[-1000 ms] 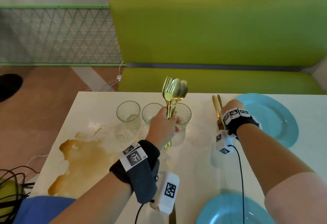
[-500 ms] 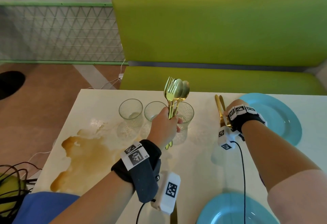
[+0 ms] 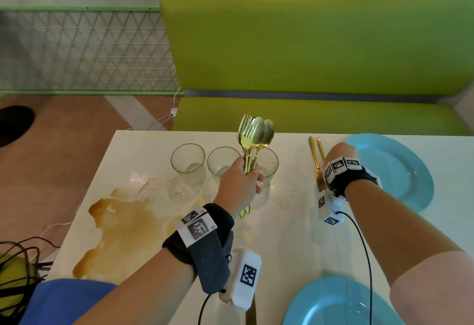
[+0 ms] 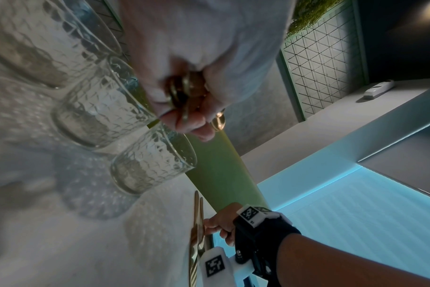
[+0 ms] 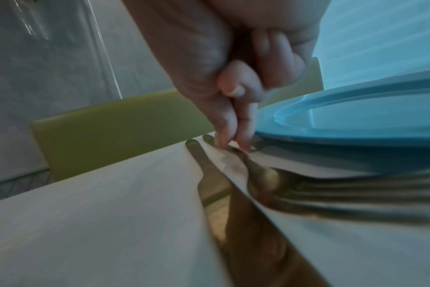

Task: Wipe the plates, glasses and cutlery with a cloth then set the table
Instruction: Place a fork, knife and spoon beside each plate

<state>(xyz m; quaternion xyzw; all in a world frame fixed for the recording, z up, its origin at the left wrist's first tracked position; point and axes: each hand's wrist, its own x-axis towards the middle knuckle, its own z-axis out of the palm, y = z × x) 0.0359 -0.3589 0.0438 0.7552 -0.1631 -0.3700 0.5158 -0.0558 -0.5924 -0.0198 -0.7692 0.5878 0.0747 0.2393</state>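
My left hand (image 3: 238, 183) grips a bundle of gold forks and spoons (image 3: 252, 134) upright, above a row of three glasses (image 3: 188, 163). From the left wrist view the handles' ends poke out of the left hand (image 4: 184, 108) beside the nearest glass (image 4: 150, 165). My right hand (image 3: 341, 154) is down on the table beside the far blue plate (image 3: 395, 170). There a gold knife (image 3: 315, 155) and a gold fork (image 3: 320, 146) lie side by side. Up close, my right hand (image 5: 233, 143) pinches the handle of the fork (image 5: 307, 190), which lies flat between the knife (image 5: 214, 186) and the plate (image 5: 356, 120).
A brown spill (image 3: 128, 224) covers the left part of the white table (image 3: 282, 235). A second blue plate (image 3: 338, 304) sits at the near edge, with another gold piece (image 3: 250, 317) beside it. A green bench (image 3: 307, 42) stands behind the table. Cables (image 3: 23, 260) hang at the left.
Both hands stay almost where they were. The left hand still holds the cutlery bundle upright and the right hand stays at the fork beside the far plate.
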